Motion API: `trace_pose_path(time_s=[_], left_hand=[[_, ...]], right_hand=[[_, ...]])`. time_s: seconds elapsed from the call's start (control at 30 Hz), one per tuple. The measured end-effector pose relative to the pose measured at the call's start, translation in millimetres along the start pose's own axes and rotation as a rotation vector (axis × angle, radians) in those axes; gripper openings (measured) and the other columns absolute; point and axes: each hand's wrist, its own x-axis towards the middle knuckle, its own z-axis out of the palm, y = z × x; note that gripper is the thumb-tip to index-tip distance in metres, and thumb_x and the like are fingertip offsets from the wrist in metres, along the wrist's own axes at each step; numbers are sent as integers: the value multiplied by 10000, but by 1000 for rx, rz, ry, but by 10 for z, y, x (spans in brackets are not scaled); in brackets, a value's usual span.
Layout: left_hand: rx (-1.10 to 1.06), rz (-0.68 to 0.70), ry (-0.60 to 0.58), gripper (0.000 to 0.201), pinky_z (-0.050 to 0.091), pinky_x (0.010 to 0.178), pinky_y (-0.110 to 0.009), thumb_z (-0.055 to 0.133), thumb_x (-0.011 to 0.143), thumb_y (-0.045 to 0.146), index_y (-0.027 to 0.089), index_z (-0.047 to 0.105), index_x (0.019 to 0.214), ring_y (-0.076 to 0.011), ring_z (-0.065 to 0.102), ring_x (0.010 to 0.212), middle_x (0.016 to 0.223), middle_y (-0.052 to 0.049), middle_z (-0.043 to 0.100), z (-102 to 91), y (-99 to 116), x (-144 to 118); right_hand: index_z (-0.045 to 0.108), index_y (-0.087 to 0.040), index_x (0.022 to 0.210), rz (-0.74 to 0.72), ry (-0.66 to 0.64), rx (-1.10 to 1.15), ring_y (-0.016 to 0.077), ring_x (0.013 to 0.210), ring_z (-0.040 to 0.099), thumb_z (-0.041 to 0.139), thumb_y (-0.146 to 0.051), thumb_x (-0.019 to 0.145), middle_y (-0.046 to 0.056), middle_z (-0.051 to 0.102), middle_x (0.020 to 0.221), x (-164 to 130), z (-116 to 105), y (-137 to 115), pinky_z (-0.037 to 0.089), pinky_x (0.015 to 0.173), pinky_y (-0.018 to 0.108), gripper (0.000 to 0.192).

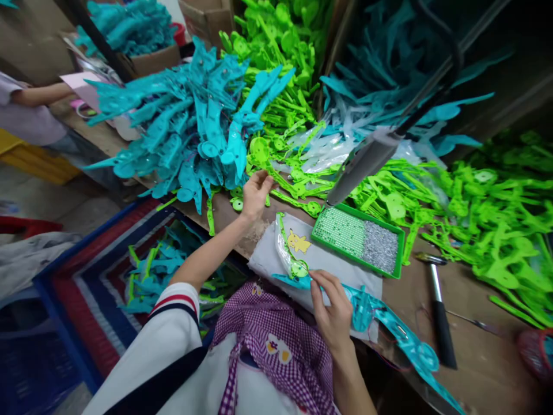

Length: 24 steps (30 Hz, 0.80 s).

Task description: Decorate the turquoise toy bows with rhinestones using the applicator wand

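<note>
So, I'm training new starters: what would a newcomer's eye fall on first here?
Probably the spiky turquoise heap at upper left, with bright green parts piled behind it and to its right. Next, the green tray beyond the right hand, then the yellow cartoon figure on the pale cloth.

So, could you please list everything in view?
Large parts: many, turquoise, mostly upper left
Slim parts: many, lime, back, right
Hanging tool: one, grey, above tray
Tray: one, green, centre
Cloth: one, pale, bench front
Cartoon figure: one, yellow, on cloth
Hammer: one, black-handled, right
Tub: one, red, right edge
Lined bin: one, blue, lower left
Crate: one, yellow, left
Co-worker: one, pale top, left
Apron: one, purple check, worn
Left hand: one, bare, near cloth
Right hand: one, bare, over cloth
</note>
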Motion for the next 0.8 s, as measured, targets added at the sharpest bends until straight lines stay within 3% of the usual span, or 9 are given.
trace_pose_path(time_s=[0.13, 0.27, 0.37, 0.43, 0.57, 0.63, 0.73, 0.8], left_hand=[[-166, -132, -28, 500, 618, 901, -350, 854, 702, 589, 217, 638, 957, -143, 702, 867, 894, 1, 691, 43, 174, -160], [-79, -180, -66, 432, 621, 938, -400, 803, 785, 561, 213, 633, 974, -153, 714, 895, 907, -6, 712, 49, 262, -265], [168, -84, -81, 346, 625, 930, -431, 687, 900, 533, 203, 652, 995, -189, 728, 919, 936, -42, 736, -2, 315, -424], [401, 82, -142, 283, 608, 967, -453, 611, 963, 475, 214, 679, 1046, -225, 727, 1010, 1023, -79, 752, -85, 356, -613], [680, 503, -485, 255, 563, 1071, -448, 491, 1009, 247, 274, 682, 1177, -211, 683, 1187, 1168, -80, 746, -292, 361, -1023], [716, 626, -629, 318, 555, 1091, -440, 459, 998, 176, 272, 666, 1219, -197, 668, 1223, 1200, -77, 739, -339, 294, -1097], [789, 668, -706, 339, 520, 1130, -457, 448, 996, 158, 240, 657, 1249, -208, 618, 1302, 1277, -99, 711, -297, 118, -958], [844, 666, -693, 326, 524, 1121, -464, 439, 999, 151, 214, 673, 1218, -219, 627, 1288, 1272, -112, 713, -217, -26, -760]], right_hand=[[698, -213, 1123, -40, 120, 33, 172, 969, 708, 622, -84, 912, 60, 733, 1033, 352, 16, -157, 597, 841, 341, 259], [699, -246, 1092, -1, 254, 116, 181, 944, 706, 586, -145, 946, 52, 717, 1017, 739, -9, -482, 614, 824, 385, 211], [678, -259, 1147, 17, 276, 147, 202, 993, 697, 509, -210, 992, 75, 685, 1067, 950, 1, -693, 619, 863, 440, 235], [612, -267, 1292, -11, 233, 149, 220, 1078, 681, 487, -261, 1006, 106, 643, 1199, 975, 25, -720, 606, 928, 471, 313], [363, -281, 1540, -17, -24, 180, 253, 1227, 627, 554, -375, 979, 164, 497, 1443, 731, 96, -491, 593, 978, 457, 600], [490, -277, 1460, -36, -157, 121, 263, 1260, 603, 608, -377, 951, 147, 538, 1411, 594, 176, -307, 576, 1002, 459, 532], [708, -232, 1137, -71, -129, 33, 236, 1156, 640, 604, -305, 956, 121, 654, 1211, 579, 424, -29, 562, 995, 438, 221], [731, -198, 1027, -52, -24, 18, 223, 1071, 659, 565, -275, 970, 126, 678, 1104, 716, 657, 146, 567, 956, 419, 192]])
